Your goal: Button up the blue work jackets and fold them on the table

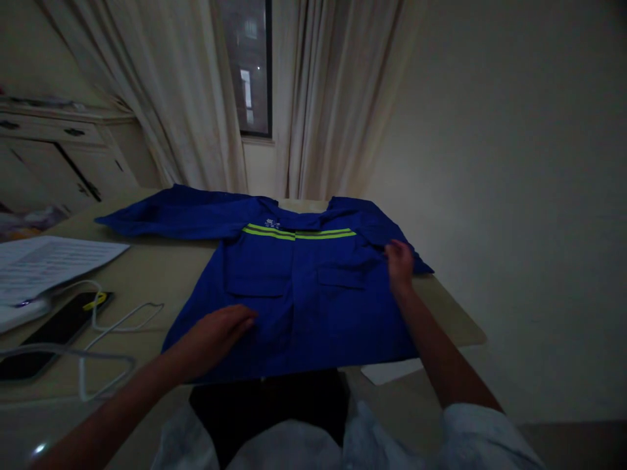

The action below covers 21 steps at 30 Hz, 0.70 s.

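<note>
A blue jacket [304, 313] with yellow-green stripes across the chest lies spread out on the table [181, 261]. Its left-hand sleeve reaches out flat toward the table's left part, and the other sleeve lies at the right edge. My left hand [220, 333] rests over the lower left front, below the pocket flap, with its fingers together; what they hold, if anything, is hidden. At the jacket's right side, near the sleeve, my right hand [400, 261] is raised with its fingers bent and apart, nothing visible between them.
Printed sheets [53, 264] lie on the table at left, beside a black phone-like object [53, 333] and looping white cables [108, 333]. A white paper [392, 372] shows under the front edge. Curtains [318, 98], a window and a cabinet [117, 143] stand behind.
</note>
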Available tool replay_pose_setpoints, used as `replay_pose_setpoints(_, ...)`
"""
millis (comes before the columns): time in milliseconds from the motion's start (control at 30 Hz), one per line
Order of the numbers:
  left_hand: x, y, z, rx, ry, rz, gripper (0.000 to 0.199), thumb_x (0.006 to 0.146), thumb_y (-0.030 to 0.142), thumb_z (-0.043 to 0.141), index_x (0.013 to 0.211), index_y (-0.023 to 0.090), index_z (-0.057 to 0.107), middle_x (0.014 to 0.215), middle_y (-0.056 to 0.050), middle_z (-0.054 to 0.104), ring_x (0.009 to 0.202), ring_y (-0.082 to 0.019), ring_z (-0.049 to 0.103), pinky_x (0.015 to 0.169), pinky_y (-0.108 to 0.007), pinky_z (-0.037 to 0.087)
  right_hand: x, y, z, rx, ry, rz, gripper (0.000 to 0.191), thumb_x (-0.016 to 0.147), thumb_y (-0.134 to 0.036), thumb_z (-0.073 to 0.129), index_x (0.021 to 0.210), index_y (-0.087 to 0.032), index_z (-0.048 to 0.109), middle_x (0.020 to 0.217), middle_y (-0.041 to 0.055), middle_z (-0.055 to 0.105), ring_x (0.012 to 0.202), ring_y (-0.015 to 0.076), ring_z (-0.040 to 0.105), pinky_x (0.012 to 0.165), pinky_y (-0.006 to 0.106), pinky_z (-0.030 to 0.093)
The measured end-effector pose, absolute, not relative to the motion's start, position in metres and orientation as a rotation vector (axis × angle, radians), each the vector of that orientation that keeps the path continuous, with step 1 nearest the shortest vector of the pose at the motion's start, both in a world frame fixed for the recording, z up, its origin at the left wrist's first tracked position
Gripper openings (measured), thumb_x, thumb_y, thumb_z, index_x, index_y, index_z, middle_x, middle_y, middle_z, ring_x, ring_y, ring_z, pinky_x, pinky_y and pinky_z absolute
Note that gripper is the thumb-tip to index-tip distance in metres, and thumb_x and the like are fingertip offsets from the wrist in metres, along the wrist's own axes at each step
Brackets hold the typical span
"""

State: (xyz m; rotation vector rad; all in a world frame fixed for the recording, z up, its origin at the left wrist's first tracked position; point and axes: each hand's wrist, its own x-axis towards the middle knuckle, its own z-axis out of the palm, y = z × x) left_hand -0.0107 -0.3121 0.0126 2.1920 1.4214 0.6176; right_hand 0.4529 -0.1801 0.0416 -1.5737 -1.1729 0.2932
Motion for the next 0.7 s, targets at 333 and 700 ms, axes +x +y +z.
replay_pose_setpoints(333,0.023,-0.288,-0.028,2.643,1.146,0.26,0.072,0.106,0.062,0.038,0.168,0.032,0.019,0.173,-0.007,0.025,0.16,-0.03,0.025,0.13,-0.052,0.018,0.3,-0.237,-0.003,-0.938,-2.753,0.249,0.048,0.105,-0.054,0.054,0.138,-0.021,0.065,0.124,0.0155,0.071,0.118,0.0303,0.062,0.108,0.048,0.043)
replay_pose_setpoints(700,0.02,-0.312,-0.018,2.722,1.072,0.283,0.079,0.101,0.067,0.048,0.167,0.04,0.016,0.175,-0.003,0.016,0.159,-0.035,0.025,0.129,-0.059,0.022,0.311,-0.079,0.019,-1.53,-1.248,0.948,0.06,0.087,-0.054,0.077,0.133,-0.018,0.061,0.12,0.0122,0.071,0.102,0.0235,0.069,0.087,0.033,0.058)
